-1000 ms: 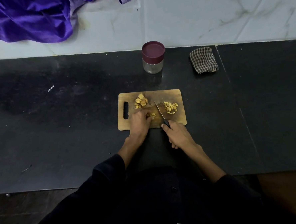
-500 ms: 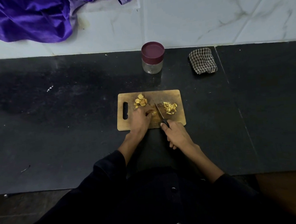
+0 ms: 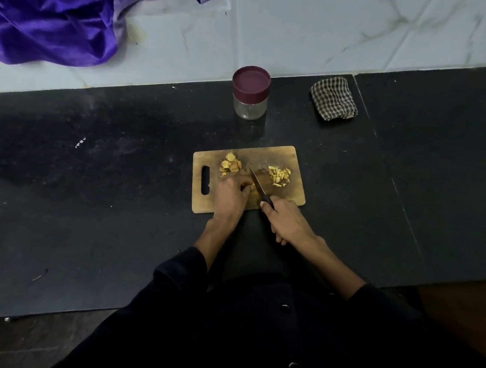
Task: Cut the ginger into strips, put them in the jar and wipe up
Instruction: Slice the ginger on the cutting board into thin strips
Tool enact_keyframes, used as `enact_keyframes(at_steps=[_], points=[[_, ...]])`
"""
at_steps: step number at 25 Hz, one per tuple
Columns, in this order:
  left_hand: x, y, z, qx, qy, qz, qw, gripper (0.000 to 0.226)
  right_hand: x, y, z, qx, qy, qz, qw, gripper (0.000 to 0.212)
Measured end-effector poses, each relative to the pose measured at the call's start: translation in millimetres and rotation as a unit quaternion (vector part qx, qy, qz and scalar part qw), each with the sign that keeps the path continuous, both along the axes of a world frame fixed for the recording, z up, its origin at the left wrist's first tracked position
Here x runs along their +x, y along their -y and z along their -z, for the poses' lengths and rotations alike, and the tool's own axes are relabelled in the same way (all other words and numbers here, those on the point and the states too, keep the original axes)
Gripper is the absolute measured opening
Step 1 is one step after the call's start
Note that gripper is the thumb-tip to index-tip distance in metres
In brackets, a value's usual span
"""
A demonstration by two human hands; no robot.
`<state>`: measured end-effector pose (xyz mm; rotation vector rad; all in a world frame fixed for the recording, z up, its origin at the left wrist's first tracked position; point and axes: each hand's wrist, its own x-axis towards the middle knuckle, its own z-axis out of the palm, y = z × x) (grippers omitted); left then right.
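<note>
A wooden cutting board (image 3: 291, 155) lies on the black counter. On its left part sits a heap of ginger slices (image 3: 230, 164); on its right part lies a pile of cut ginger strips (image 3: 279, 176). My left hand (image 3: 229, 196) holds a ginger piece down with curled fingers; the piece is almost hidden under them. My right hand (image 3: 288, 222) grips the black handle of a knife (image 3: 257, 183), whose blade rests beside my left fingertips. A glass jar (image 3: 251, 105) with a maroon lid, closed, stands behind the board.
A folded checked cloth (image 3: 333, 98) lies at the back right of the counter (image 3: 94, 193). Purple fabric (image 3: 41, 28) hangs over the tiled wall at the top left. A seam in the counter runs down the right side. The counter's front edge is near my body.
The knife blade has shifted slightly along the piece under my left fingers. Both hands stay in the same spot on the board.
</note>
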<state>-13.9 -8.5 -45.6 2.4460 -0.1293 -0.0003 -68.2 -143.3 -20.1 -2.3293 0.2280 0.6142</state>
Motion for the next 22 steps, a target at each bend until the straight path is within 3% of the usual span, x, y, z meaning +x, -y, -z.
enact_keyframes(at_steps=[22], points=[[-1,-4,16,0.041,0.063,0.051,0.996,0.013,-3,-10,7,-0.113,-0.037,-0.041,0.992,0.028]])
